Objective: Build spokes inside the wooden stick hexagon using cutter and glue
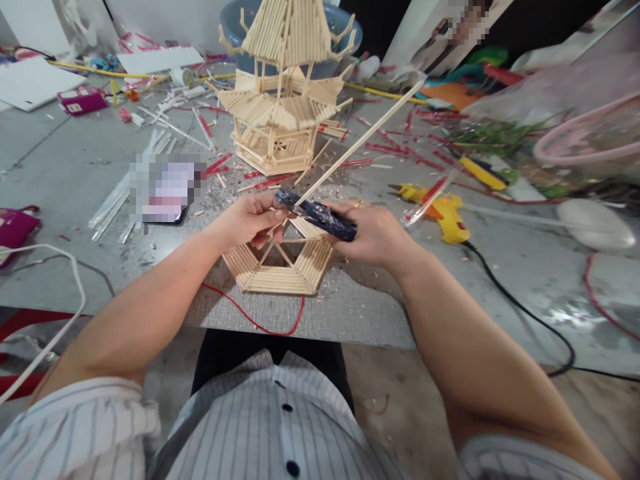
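Observation:
A long thin wooden stick (360,139) slants up to the right from the fingertips of my left hand (255,219), which pinches its lower end. Wrapped in my right hand (375,230) is a dark blue hand tool (325,217) specked with pale bits. Its tip meets the stick close to my left fingers; the working end is hidden, so its kind is unclear. Below both hands, a hexagonal frame of glued sticks (280,280) lies flat on the table. Behind them a tiered pagoda model (280,113) made of the same sticks stands upright.
On the grey table (370,313), a yellow glue gun (453,213) with a black cord lies to the right. A phone (173,193) and clear glue sticks (113,190) are at left. Red strips and scraps litter the back, before a blue basin (345,40). A red cord (250,320) crosses the front.

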### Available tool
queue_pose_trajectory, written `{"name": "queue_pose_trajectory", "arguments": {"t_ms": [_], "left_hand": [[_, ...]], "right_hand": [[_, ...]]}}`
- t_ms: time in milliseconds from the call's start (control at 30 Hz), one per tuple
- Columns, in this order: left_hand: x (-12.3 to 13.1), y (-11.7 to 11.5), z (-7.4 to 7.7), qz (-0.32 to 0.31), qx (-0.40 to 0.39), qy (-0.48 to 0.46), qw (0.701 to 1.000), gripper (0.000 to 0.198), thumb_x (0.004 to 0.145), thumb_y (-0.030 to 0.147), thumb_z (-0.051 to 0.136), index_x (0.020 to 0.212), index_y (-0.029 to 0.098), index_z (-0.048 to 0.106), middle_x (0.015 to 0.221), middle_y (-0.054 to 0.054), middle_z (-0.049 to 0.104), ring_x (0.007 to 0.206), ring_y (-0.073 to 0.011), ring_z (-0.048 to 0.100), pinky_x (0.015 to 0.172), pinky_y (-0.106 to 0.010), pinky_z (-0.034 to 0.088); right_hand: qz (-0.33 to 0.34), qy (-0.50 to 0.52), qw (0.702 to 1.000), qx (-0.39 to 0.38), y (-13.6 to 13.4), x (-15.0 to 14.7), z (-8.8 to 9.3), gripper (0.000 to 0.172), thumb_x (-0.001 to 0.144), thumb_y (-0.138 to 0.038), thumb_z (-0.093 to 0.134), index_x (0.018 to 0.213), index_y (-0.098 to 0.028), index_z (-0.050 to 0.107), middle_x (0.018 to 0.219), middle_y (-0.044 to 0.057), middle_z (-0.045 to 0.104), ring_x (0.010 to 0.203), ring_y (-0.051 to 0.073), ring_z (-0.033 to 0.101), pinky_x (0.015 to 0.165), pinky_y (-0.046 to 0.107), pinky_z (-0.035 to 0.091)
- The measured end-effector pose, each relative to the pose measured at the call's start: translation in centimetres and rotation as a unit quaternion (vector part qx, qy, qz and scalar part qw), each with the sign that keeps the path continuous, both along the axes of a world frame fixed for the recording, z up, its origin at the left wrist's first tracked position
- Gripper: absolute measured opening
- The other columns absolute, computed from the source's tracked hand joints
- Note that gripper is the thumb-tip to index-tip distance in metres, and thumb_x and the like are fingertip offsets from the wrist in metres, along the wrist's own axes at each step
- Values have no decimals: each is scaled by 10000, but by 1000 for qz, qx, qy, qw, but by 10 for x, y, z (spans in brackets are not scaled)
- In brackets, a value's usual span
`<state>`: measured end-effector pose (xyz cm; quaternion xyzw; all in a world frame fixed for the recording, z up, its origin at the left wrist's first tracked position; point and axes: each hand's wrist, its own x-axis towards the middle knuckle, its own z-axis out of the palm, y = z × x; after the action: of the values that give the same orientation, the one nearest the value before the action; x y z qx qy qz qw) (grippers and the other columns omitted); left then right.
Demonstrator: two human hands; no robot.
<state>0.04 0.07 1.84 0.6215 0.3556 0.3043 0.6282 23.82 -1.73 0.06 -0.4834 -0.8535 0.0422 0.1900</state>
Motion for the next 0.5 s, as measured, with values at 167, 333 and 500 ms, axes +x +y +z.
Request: {"name": "queue_pose_trajectory", "arguments": {"t_ms": [167, 333, 500], "left_hand": [[0, -1, 2, -8, 8, 33, 999, 134, 852, 227, 620, 755, 154, 563, 527, 26, 633, 335, -25, 462, 350, -136, 334], [-6, -1, 9, -67, 22, 118, 990, 142, 833, 201, 624, 705, 155, 582, 587, -6, 679, 371, -30, 474, 399, -155, 365], [-11, 5, 7, -29, 78, 96, 992, 173, 807, 228, 656, 660, 152, 603, 579, 13, 621, 405, -19, 423, 424, -167, 302]], "right_hand": [[-18, 18, 1000, -6, 2, 1, -3, 604, 720, -293, 555, 1321, -227, 547, 1250, 75, 651, 1106, 303, 622, 931, 471, 498], [-34, -2, 999, 20, 11, 8, -12, 693, 715, -329, 561, 1390, -216, 455, 1303, 121, 588, 1210, 338, 532, 992, 532, 430], [-77, -12, 996, 49, 16, 14, -14, 806, 717, -305, 575, 1469, -192, 306, 1382, 162, 493, 1279, 383, 435, 1023, 588, 358]]}}
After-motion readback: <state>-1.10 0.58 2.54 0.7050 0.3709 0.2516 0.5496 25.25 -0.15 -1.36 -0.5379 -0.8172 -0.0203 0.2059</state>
